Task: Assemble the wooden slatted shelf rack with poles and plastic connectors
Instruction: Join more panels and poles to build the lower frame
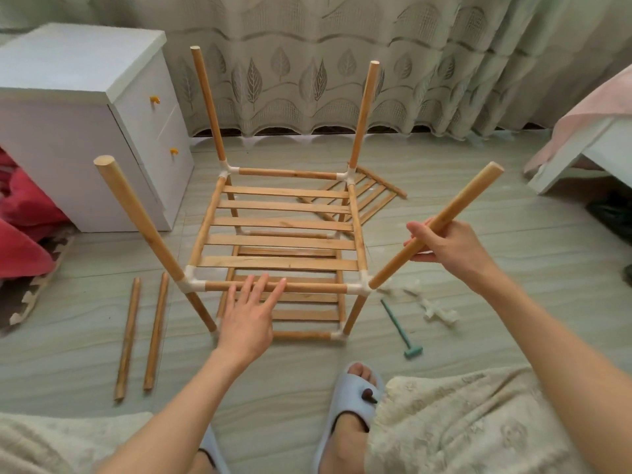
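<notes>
Two hands are working on the shelf rack [284,234], which is standing on the floor [478,213] right in front of the person. The right hand [448,246] is wrapping its fingers [419,230] tight around a pole [436,225]. This pole is leaning, with its top up and to the right and its bottom end going down and left, right at the white plastic connector [363,287] on the near right corner. The left hand [248,314] is flat and spread out, holding nothing, with its fingers resting on the front rail [307,287]. It looks like it is keeping the rack from sliding. Three other poles are already standing up in their corners. Two spare poles [142,335] are lying on the floor to the left, and a small green hammer [402,328] is lying on the right.
</notes>
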A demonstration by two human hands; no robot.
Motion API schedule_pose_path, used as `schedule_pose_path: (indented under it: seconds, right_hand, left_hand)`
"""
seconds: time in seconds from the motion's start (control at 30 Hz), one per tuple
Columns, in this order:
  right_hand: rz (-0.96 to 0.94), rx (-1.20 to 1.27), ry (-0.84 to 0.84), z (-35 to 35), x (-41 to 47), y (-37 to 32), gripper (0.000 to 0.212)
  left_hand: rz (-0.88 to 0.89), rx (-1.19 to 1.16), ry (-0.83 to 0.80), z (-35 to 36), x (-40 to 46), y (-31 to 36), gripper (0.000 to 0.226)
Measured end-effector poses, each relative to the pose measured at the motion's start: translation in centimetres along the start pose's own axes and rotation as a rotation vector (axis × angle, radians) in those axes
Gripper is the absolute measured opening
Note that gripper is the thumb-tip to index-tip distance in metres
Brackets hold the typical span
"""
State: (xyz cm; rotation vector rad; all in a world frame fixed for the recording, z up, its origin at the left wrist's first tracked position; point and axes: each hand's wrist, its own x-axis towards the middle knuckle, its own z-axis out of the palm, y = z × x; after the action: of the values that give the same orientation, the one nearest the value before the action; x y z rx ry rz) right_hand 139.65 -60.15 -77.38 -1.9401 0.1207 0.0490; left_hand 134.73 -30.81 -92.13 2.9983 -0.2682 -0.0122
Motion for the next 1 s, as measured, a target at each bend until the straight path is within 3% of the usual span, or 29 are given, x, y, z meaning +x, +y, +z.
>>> schedule_pose_path:
  seconds: [0.2, 0.4, 0.53, 0.67, 1.0]
  right_hand:
    - [-0.066, -0.095, -0.027, 0.8, 0.0, -0.2, 0.011]
    - [-0.164, -0.342, -0.047, 2.6, -0.3, -0.3, 0.012]
    - [-0.209, -0.338, -0.043, 2.6, -0.9, -0.1, 0.015]
    - [-0.213, -0.308, -0.101, 2.7, -1.3, 0.3, 0.013]
    - [-0.255, -0.349, 0.121, 4.6, -1.0, 2.4, 0.014]
  left_hand:
    - [-0.023, -0.062, 0.032, 0.1, 0.1, 0.3, 0.065]
    - [-0.017, -0.115, 0.074, 0.0, 0.3, 0.1, 0.056]
    - [0.016, -0.193, 0.221, -0.2, 1.3, -0.3, 0.036]
    - [-0.072, -0.290, 0.206, -0.4, 2.5, -0.4, 0.027]
    - [-0.093, -0.374, 0.240, 1.1, 3.1, -0.4, 0.022]
